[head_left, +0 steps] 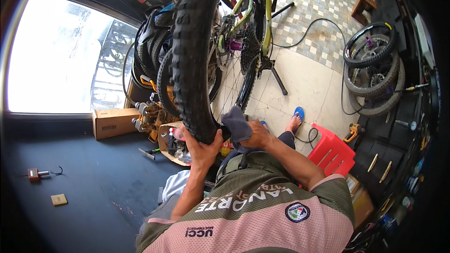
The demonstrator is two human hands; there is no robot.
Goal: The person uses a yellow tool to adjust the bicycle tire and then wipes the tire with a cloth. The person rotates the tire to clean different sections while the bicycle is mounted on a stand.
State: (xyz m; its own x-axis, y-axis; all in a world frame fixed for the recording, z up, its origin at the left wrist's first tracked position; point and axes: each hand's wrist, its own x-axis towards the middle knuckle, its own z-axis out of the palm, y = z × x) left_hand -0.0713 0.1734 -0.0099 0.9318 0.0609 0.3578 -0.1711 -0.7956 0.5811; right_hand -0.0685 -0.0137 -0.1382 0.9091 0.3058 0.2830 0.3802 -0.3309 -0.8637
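A knobbly black bicycle tire (pixel 190 61) stands upright before me, on a wheel with a purple hub (pixel 233 46) and a dark cassette (pixel 250 47). My left hand (pixel 201 149) grips the tire's lower end, thumb on one side and fingers on the other. In my right hand (pixel 257 134) is a bunched grey cloth (pixel 236 124), held close by the lower right side of the tire and rim. The cloth hides the spot where it meets the wheel, and part of my right fingers. The wheel sits in a yellow-green bicycle frame (pixel 267 14).
A red plastic chair (pixel 330 152) stands to my right. Loose wheels (pixel 375 75) are stacked at the far right, near a yellow power tool (pixel 354 132). At left lie a cardboard box (pixel 116 122) and an open carton (pixel 165 146) of small items. A black cable (pixel 311 27) crosses the tiled floor.
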